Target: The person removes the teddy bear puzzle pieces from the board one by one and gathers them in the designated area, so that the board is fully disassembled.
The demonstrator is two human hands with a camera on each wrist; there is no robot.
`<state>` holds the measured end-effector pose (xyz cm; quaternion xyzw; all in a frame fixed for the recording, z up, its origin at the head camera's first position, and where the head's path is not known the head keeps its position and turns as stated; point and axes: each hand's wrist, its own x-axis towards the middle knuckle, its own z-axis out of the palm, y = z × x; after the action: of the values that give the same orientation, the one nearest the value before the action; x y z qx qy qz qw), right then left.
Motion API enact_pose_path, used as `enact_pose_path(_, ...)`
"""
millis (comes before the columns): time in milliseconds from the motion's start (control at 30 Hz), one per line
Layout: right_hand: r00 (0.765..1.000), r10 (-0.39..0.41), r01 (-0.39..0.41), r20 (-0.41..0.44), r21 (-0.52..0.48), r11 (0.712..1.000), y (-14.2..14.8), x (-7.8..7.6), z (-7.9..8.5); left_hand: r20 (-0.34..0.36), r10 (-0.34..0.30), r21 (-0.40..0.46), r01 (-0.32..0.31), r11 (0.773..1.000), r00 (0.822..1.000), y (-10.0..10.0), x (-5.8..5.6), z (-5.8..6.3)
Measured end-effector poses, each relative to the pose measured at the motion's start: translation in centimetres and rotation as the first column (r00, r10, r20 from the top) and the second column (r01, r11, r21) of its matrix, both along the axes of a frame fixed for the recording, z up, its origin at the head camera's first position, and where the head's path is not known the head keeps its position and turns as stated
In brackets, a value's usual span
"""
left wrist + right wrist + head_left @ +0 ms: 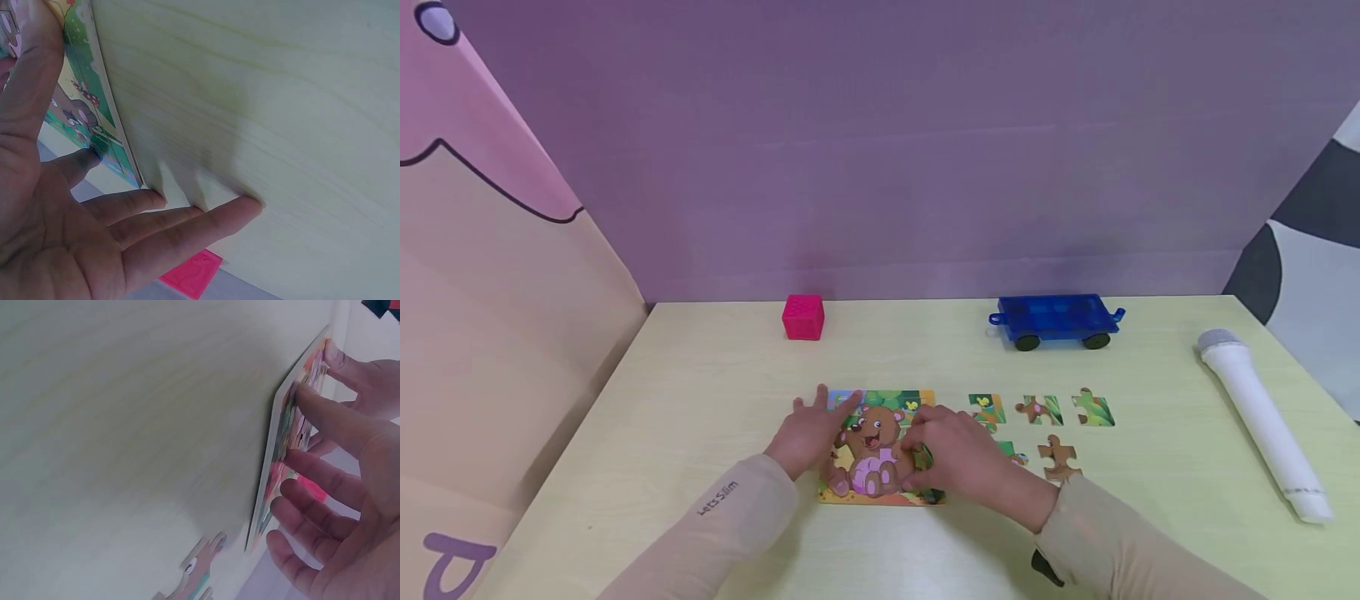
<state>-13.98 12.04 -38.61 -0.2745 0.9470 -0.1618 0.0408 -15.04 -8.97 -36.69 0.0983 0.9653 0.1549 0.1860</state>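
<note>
A bear jigsaw puzzle (875,479) in a flat board lies mid-table. My left hand (808,435) rests across its left side, fingers spread and mostly straight; in the left wrist view, the index fingertip is at the board's corner and the other fingertips reach past its edge. My right hand (958,450) bends over the right side. In the right wrist view its thumb (328,412) and index finger (322,472) touch the picture some way apart, with no raised piece showing between them. The other fingers curl loosely above the board. The palm hides part of the right edge.
Several loose puzzle pieces lie to the right, among them a green one (1093,408) and a brown one (1060,457). Behind stand a pink cube (803,317) and a blue toy wagon (1052,318). A white toy microphone (1262,425) lies far right. A purple wall (925,167) backs the table.
</note>
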Motion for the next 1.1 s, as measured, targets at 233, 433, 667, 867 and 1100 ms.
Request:
enact_pose_path(233, 0.999, -0.007, 0.008, 0.040, -0.020, 1.000, 0.0, -0.3, -0.2, 0.004, 0.001, -0.002, -0.001, 1.000, 1.000, 0.0, -0.1, -0.1)
enact_pose_path(433, 0.999, 0.018, -0.016, 0.030, -0.045, 0.999, 0.5, -0.2, -0.2, 0.006, -0.001, -0.008, 0.001, 1.000, 1.000, 0.0, -0.1, -0.2)
enact_pose_path(667, 0.999, 0.023, -0.022, 0.024, -0.056, 0.998, 1.3, -0.1, 0.4, 0.002, -0.011, -0.027, 0.011, 1.000, 1.000, 0.0, -0.2, -0.2)
enact_pose_path(867, 0.999, 0.027, -0.025, 0.034, -0.054, 0.998, 2.5, -0.1, 1.0, 0.010, -0.012, -0.021, 0.012, 1.000, 1.000, 0.0, -0.1, 0.1)
enact_pose_path(1100, 0.999, 0.050, -0.050, 0.000, -0.074, 0.996, 4.5, 0.2, 1.8, 0.011, -0.003, 0.004, 0.003, 1.000, 1.000, 0.1, 0.1, 0.5)
